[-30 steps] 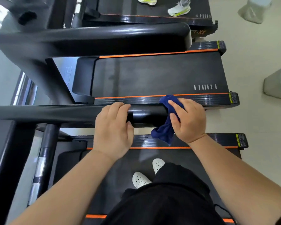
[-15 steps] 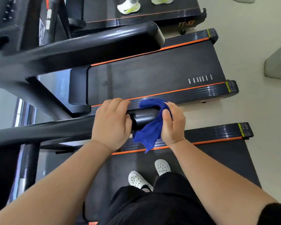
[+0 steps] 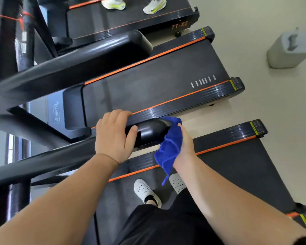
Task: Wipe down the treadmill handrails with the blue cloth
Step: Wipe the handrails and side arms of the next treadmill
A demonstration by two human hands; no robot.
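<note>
Right hand (image 3: 185, 144), frame centre: grasping the blue cloth (image 3: 171, 147), wrapped over the end of the handrail (image 3: 150, 131).
Left hand (image 3: 111, 137), just left: fingers curled over the same rail.
Cloth: 1 item, soft, light, limp, tail dangling; likely best bunched in the palm.
Rail: rigid, glossy, probably slick.
</note>
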